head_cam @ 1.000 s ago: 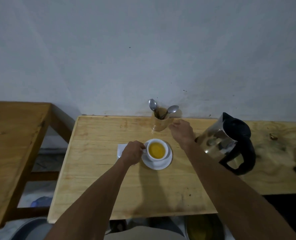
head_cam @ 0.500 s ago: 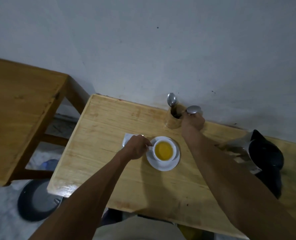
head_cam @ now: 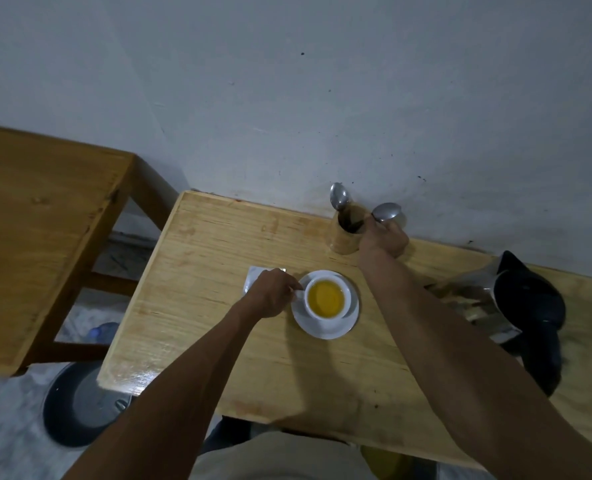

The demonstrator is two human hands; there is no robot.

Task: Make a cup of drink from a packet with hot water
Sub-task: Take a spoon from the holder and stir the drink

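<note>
A white cup [head_cam: 346,293] of yellow drink stands on a white saucer [head_cam: 351,322] in the middle of the light wooden table [head_cam: 197,306]. My left hand [head_cam: 270,296] grips the cup's handle from the left. Behind it, by the wall, a wooden holder [head_cam: 343,237] carries two spoons. My right hand [head_cam: 386,237] is closed on the stem of the right spoon [head_cam: 386,212], whose bowl sticks up above my fingers. The other spoon [head_cam: 338,196] leans out of the holder at the left. A white packet [head_cam: 253,277] lies flat just behind my left hand, partly hidden.
A steel kettle [head_cam: 516,299] with a black lid and handle stands right of the cup, close to my right forearm. A darker wooden table [head_cam: 38,230] is at the left. On the floor below sit a dark round lid [head_cam: 80,403] and a bottle [head_cam: 102,332].
My right hand reached from beside the cup to the holder and closed on the right spoon. My left hand stayed on the cup's handle. The camera tilted, shifting the scene.
</note>
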